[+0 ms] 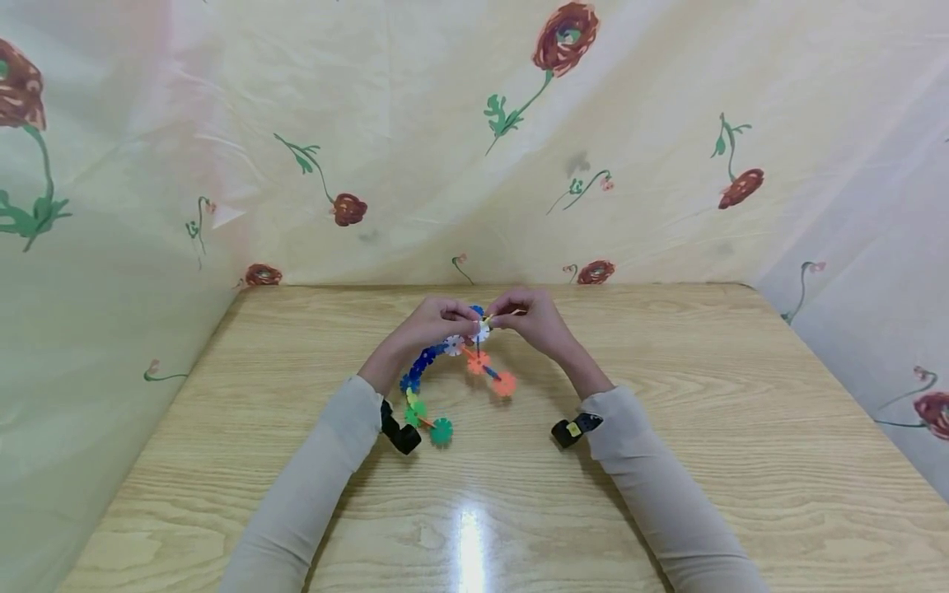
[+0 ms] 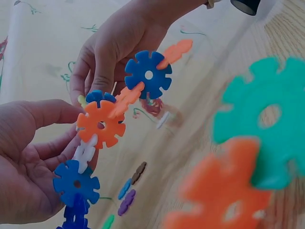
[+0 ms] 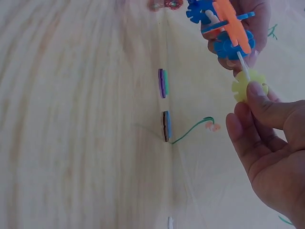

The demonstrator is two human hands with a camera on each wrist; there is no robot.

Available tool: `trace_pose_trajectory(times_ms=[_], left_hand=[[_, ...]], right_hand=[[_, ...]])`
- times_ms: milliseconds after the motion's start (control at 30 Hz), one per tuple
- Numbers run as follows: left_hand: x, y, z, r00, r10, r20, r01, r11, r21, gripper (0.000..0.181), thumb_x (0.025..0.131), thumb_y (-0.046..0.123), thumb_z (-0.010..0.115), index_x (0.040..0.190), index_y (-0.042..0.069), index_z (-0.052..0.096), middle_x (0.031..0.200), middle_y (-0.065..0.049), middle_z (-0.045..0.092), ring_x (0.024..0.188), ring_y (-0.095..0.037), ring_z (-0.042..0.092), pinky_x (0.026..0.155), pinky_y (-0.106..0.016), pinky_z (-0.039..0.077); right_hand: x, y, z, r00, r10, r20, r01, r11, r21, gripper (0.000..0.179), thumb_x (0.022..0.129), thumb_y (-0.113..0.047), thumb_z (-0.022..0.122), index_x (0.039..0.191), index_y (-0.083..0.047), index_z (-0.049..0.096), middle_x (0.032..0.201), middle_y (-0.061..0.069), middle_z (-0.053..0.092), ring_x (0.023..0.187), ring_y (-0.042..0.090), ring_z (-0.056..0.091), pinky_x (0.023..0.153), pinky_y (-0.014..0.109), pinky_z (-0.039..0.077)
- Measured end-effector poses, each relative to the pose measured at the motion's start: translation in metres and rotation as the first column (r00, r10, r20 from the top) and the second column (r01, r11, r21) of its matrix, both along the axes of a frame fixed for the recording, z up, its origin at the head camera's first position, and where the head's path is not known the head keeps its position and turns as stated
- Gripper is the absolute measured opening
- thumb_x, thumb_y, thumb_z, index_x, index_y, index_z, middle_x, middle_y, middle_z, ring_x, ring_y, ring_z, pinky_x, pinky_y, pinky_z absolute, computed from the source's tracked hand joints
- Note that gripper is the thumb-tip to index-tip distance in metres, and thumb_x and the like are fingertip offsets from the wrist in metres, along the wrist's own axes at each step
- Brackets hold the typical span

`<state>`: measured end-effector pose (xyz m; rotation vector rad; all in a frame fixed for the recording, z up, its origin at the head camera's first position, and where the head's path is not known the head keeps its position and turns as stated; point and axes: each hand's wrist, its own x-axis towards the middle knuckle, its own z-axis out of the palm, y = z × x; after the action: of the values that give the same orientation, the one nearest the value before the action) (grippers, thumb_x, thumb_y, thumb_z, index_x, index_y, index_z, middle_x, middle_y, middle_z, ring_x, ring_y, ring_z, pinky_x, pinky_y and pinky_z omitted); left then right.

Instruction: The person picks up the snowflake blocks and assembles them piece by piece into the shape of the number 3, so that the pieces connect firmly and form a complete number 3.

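Over the far half of the table, my left hand [image 1: 437, 323] grips a chain of notched flower-shaped plastic discs. My right hand [image 1: 535, 319] pinches a yellow disc [image 3: 248, 86] between thumb and fingers; a white disc [image 3: 242, 59] seen edge-on links it to the blue discs. The chain curves down from the left hand through dark blue discs [image 1: 426, 359] to a green disc [image 1: 441, 431] at its end. A shorter branch hangs between the hands, ending in an orange disc [image 1: 505, 384]. In the left wrist view, the left fingers lie behind an orange disc [image 2: 101, 124].
At the table's back edge, loose discs stand on edge: a brown one [image 2: 139, 172], a purple one [image 2: 126, 202] and others. The wood-grain table [image 1: 704, 395] meets a flowered sheet [image 1: 415, 107] at the back and sides. Black cameras [image 1: 404, 436] are strapped to both wrists.
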<state>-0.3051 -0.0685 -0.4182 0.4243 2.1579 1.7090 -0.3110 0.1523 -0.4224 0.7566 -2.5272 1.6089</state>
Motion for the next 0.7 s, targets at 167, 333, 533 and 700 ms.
trace_pose_trajectory(times_ms=[167,333,533,700], left_hand=[[-0.001,0.000,0.000,1.000,0.019,0.018,-0.018,1.000,-0.025,0.018,0.098,0.013,0.069,0.112,0.002,0.071,0.094,-0.005,0.073,0.085,-0.017,0.070,0.083,-0.029,0.059],[-0.001,0.000,0.000,0.998,0.063,0.015,-0.062,0.997,-0.042,0.016,0.097,0.012,0.069,0.110,0.002,0.072,0.093,-0.005,0.073,0.084,-0.017,0.069,0.081,-0.028,0.058],[-0.003,-0.001,-0.003,0.997,0.081,0.019,-0.080,0.996,-0.026,0.016,0.097,0.010,0.069,0.111,0.002,0.071,0.089,-0.003,0.073,0.080,-0.015,0.070,0.081,-0.031,0.060],[-0.003,-0.002,-0.004,0.997,0.081,0.018,-0.081,0.997,-0.009,0.018,0.097,0.009,0.069,0.113,0.001,0.071,0.088,-0.003,0.072,0.079,-0.015,0.070,0.080,-0.031,0.060]], right_hand=[[0.001,0.000,0.002,1.000,0.013,0.005,-0.014,0.999,0.040,0.012,0.092,-0.002,0.074,0.103,0.002,0.075,0.104,0.019,0.074,0.089,0.022,0.070,0.078,0.029,0.060],[-0.001,0.003,0.004,1.000,-0.007,0.031,0.005,0.997,0.072,0.017,0.095,-0.004,0.071,0.110,0.002,0.074,0.110,0.021,0.073,0.096,0.033,0.070,0.081,0.031,0.059],[-0.006,0.015,0.008,0.997,-0.062,0.034,0.056,0.987,0.150,0.022,0.098,-0.011,0.070,0.116,-0.001,0.072,0.111,0.019,0.072,0.100,0.031,0.068,0.084,0.032,0.056],[-0.013,0.031,0.014,0.994,-0.112,-0.005,0.110,0.968,0.224,0.022,0.098,-0.007,0.068,0.118,0.003,0.071,0.109,0.022,0.072,0.098,0.030,0.067,0.078,0.023,0.053]])
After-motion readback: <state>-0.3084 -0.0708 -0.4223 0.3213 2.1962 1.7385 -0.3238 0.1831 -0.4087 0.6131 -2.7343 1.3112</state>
